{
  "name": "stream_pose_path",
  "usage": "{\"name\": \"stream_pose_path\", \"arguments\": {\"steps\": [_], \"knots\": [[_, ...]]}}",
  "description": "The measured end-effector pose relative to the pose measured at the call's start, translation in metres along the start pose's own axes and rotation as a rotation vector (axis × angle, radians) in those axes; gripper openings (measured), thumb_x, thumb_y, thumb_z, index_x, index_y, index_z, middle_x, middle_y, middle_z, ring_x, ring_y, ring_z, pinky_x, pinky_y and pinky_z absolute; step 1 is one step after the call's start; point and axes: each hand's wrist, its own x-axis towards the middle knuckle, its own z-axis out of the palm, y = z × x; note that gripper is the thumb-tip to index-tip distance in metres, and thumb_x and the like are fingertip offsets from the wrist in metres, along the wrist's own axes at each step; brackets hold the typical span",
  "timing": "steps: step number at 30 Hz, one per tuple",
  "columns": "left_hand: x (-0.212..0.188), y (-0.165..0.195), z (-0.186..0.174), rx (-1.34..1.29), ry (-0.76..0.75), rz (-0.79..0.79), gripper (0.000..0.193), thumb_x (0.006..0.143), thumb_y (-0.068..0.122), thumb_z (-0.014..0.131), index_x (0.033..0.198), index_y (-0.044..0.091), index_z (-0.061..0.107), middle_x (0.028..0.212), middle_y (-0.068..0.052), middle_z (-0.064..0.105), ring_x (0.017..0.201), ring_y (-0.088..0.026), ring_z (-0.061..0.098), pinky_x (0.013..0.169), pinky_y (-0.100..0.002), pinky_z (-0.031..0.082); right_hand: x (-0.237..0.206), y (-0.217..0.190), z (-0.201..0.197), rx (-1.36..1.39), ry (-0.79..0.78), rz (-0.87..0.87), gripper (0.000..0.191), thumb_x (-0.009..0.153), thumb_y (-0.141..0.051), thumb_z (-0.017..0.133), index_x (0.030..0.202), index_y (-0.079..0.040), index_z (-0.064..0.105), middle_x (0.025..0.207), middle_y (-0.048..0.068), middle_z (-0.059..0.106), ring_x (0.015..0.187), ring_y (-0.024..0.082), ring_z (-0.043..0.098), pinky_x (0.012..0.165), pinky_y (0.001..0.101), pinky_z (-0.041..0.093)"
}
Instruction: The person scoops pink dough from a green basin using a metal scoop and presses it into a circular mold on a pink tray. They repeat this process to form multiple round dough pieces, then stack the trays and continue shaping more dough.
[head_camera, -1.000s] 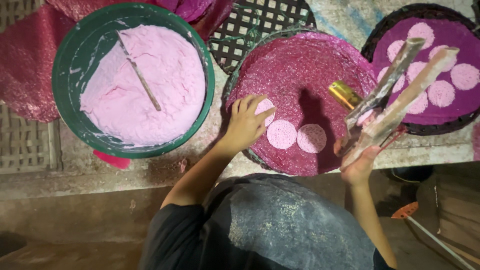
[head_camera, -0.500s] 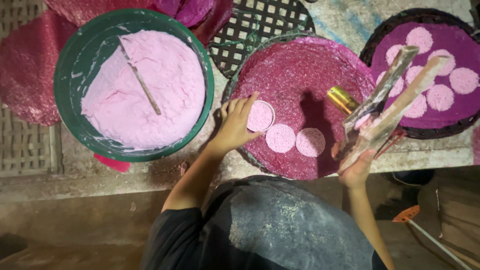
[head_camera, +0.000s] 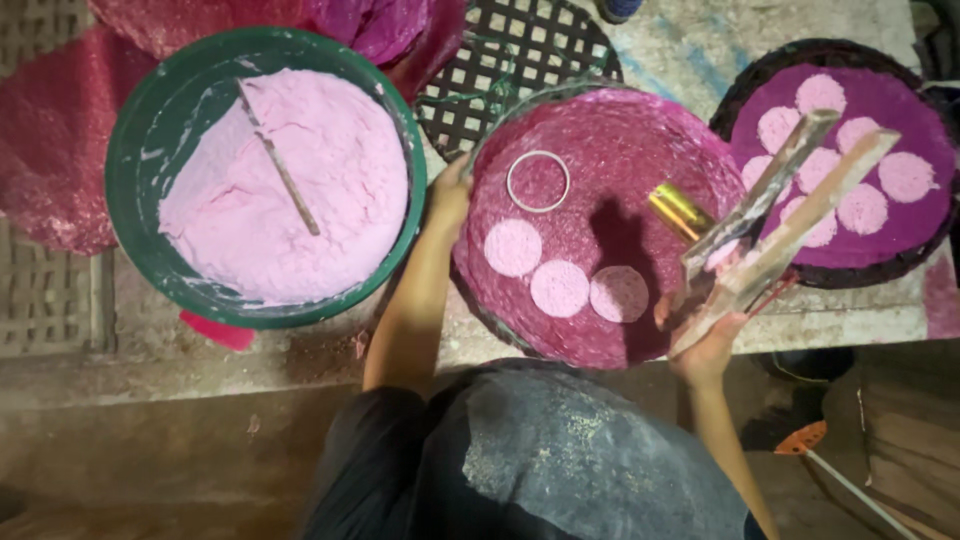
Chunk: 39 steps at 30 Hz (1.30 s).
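Pale pink powder (head_camera: 285, 190) is being shown in a dark green tub (head_camera: 130, 210). Three light pink discs (head_camera: 560, 285) are being displayed on a magenta, glittery tray (head_camera: 620, 150). More pink discs (head_camera: 860, 205) are being seen on a purple tray (head_camera: 900, 240), edged black. A silver ring (head_camera: 538, 181) and gold tube (head_camera: 680, 210) are being shown.

A small craft workshop: green tub (head_camera: 128, 180) of pink powder (head_camera: 290, 180); pressed pink discs (head_camera: 558, 288) drying on round trays (head_camera: 610, 140).
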Motion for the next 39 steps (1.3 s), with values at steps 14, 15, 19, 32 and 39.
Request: {"name": "stream_pose_path", "arguments": {"steps": [14,15,19,32,39], "knots": [[-0.131,0.019,0.017,0.953,-0.006,0.514,0.041,0.092,0.03,0.072,0.132,0.022,0.065,0.158,-0.013,0.033,0.145,-0.043,0.023,0.116,-0.066,0.015,0.004,-0.01,0.022,-0.03,-0.032,0.058,0.079,0.098,-0.082,0.039,0.136,-0.013,0.045,0.099,0.005,0.049,0.086,0.022,0.051,0.071,0.0369,0.042],[-0.131,0.021,0.018,1.008,-0.083,0.509,0.031,0.091,0.033,0.072,0.122,0.026,0.072,0.158,-0.008,0.037,0.147,-0.04,0.024,0.117,-0.069,0.013,0.004,-0.011,0.026,-0.029,-0.022,0.061,0.08,0.097,-0.082,0.039,0.138,-0.014,0.044,0.102,0.005,0.049,0.087,0.021,0.052,0.071,0.0369,0.042],[-0.135,0.017,0.017,0.987,-0.151,0.544,0.023,0.094,0.032,0.071,0.114,0.023,0.074,0.16,-0.001,0.037,0.149,-0.036,0.026,0.121,-0.067,0.011,0.005,-0.017,0.035,-0.066,-0.094,0.052,0.081,0.099,-0.08,0.039,0.139,-0.009,0.047,0.101,0.006,0.054,0.085,0.021,0.055,0.07,0.0358,0.044],[-0.034,0.078,0.045,-1.562,-0.771,0.182,0.063,0.114,0.066,0.041,0.117,0.006,0.061,0.099,-0.005,0.066,0.098,-0.021,0.063,0.109,-0.041,0.048,0.111,-0.083,0.089,-0.828,-0.609,0.951,0.069,0.101,-0.062,0.027,0.104,-0.005,0.066,0.077,0.008,0.067,0.067,0.017,0.065,0.063,0.0351,0.056],[-0.019,0.076,0.027,-1.571,-0.408,0.131,0.054,0.102,0.067,0.044,0.083,0.016,0.052,0.073,0.003,0.049,0.069,-0.013,0.05,0.084,-0.035,0.048,0.131,-0.101,0.158,-1.421,-0.664,0.509,0.078,0.102,-0.066,0.025,0.092,-0.002,0.069,0.07,0.013,0.069,0.065,0.024,0.069,0.066,0.0407,0.056]]}}
